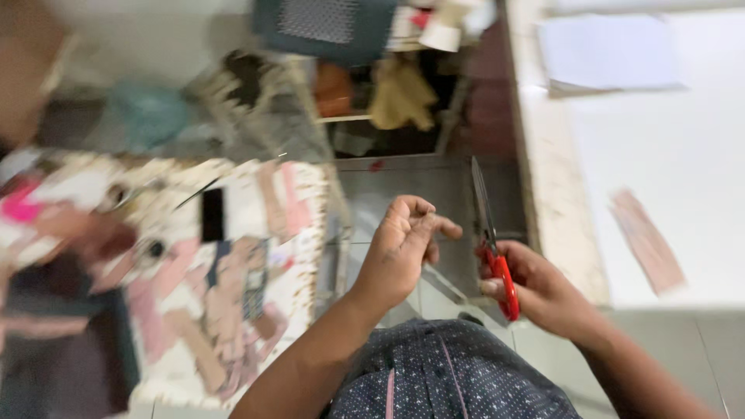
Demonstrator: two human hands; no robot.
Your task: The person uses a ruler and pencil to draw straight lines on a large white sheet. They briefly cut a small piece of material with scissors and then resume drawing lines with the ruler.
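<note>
We've got our right hand wrapped round a pair of red-handled scissors, fingers closed through the grips, blades pointing up and away from us, apparently closed (it's blurry, so hard to be sure). Our left hand is raised just beside the blades, wrist bent, fingers curled in with thumb and fingertips pinched together; whether they're pinching anything we can't tell. Both forearms come up from our lap over the dotted dark fabric. Off to the left sits a pale board covered in pinkish cut pieces, and the white bench on the right has one pinkish strip lying on it.
</note>
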